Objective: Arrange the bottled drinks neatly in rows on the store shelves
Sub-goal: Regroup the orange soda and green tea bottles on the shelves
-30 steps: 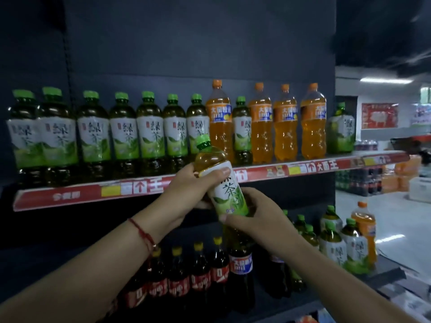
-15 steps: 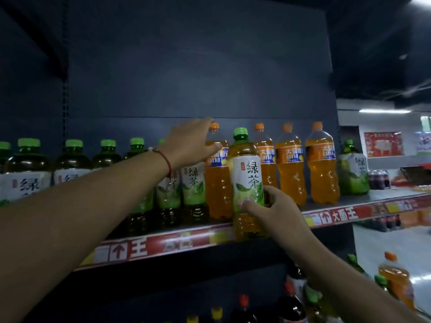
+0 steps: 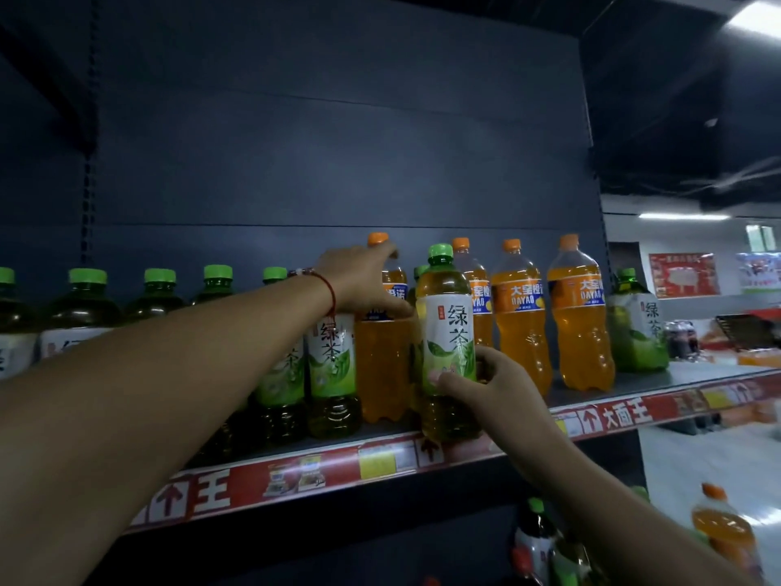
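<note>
- The left hand [image 3: 359,277] is now gripping the shoulder of the stray orange soda bottle [image 3: 382,353] that's sitting among the green teas; half a second ago it was only reaching up there.
- The right hand [image 3: 490,387] is holding a green tea bottle [image 3: 446,344] upright, fingers wrapped low around the label, base hovering right at the front lip of the shelf [image 3: 634,389] instead of lower down like a second ago.
- Looks like a swap is shaping up: orange one out, tea into its slot, just left of the other orange sodas [image 3: 522,319].
</note>
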Demonstrator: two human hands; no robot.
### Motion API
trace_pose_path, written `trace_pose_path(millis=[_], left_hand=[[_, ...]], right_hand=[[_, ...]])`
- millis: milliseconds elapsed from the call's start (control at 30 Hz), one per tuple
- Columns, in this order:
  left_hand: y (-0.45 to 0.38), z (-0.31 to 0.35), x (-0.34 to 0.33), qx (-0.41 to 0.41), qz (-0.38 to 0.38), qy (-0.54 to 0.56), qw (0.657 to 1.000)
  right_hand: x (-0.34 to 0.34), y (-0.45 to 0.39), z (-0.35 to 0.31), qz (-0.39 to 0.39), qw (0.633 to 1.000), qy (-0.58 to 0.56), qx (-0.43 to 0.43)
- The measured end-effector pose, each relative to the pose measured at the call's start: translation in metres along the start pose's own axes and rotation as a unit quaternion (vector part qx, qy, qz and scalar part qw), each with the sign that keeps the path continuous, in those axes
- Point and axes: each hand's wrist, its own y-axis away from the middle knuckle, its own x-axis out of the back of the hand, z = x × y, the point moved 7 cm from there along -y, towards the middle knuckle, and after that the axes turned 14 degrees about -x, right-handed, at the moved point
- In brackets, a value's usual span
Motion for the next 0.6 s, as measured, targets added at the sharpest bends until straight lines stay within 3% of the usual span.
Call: trace_pose_path(millis=[133, 300, 467, 600], left_hand=[[0.003, 0.005, 0.022, -0.043, 0.084, -0.033, 0.995], [0.013, -0.014, 0.067, -0.004, 0.198, 0.083, 0.977], [0.029, -0.028, 0.111, 0.016, 0.303, 0.102, 0.947], [0.051, -0.036, 0.128, 0.07, 0.403, 0.128, 0.904]], right_hand=[[0.001, 0.002, 0.003, 0.001, 1.0, -0.03, -0.005], [0.0, 0.006, -0.003, 0.014, 0.999, -0.037, 0.007], [-0.011, -0.002, -0.011, 0.028, 0.999, -0.022, 0.019], [-0.034, -0.006, -0.008, 0.022, 1.0, 0.0, 0.007]])
